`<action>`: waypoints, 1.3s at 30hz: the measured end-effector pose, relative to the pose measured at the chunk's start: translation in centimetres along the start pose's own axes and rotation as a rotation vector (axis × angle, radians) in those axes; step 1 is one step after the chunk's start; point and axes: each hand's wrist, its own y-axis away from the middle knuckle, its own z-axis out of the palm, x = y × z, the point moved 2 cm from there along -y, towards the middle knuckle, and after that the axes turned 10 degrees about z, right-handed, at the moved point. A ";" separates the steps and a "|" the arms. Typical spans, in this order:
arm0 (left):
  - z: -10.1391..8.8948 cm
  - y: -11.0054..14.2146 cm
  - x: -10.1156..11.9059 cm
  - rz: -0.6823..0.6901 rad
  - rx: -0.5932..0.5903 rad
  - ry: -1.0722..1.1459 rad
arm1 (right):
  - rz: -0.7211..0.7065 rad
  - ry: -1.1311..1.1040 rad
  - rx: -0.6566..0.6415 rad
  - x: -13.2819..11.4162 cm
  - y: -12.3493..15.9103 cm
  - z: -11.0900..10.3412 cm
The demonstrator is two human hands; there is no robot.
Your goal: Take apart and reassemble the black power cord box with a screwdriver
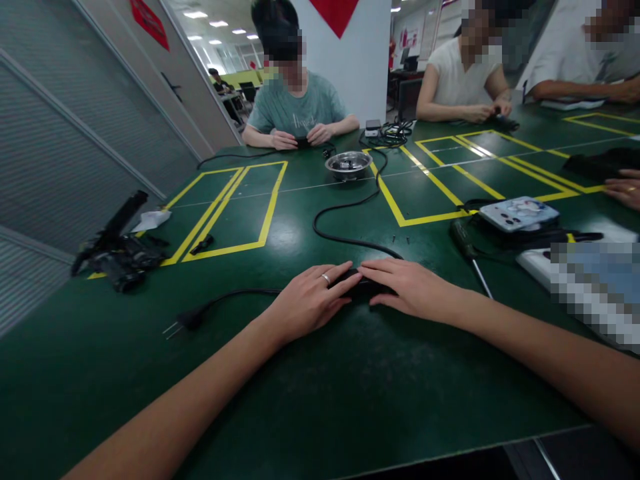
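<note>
In the middle of the table, both my hands rest around a black power adapter (361, 288), mostly hidden by my fingers. My left hand (315, 297) wears a ring and grips its left part, fingers over the top and thumb at the near side. My right hand (407, 285) has hold of the right part in the same way. A black cord leads left from it to a two-pin plug (190, 320) on the table. From behind my right hand another black cord (345, 205) winds toward the far side. Several small screws (401, 239) lie beyond my right hand.
A screwdriver (469, 250) lies right, near a phone (520, 213) and a white device (565, 280). A metal bowl (349, 167) holds small parts. Black gear (120, 250) sits at left. Yellow tape (273, 207) marks the green table (320, 407). Several people sit across and at right.
</note>
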 end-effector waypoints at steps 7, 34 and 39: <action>-0.1 0.3 -0.1 0.071 0.062 0.052 | 0.525 0.365 0.221 4.9 0.4 -4.7; 0.3 0.6 -0.4 -0.011 0.055 0.137 | 1.008 0.291 -0.035 10.6 1.6 -3.7; 0.4 0.5 -0.4 -0.012 0.055 0.142 | 0.973 0.120 0.017 10.2 0.9 -3.8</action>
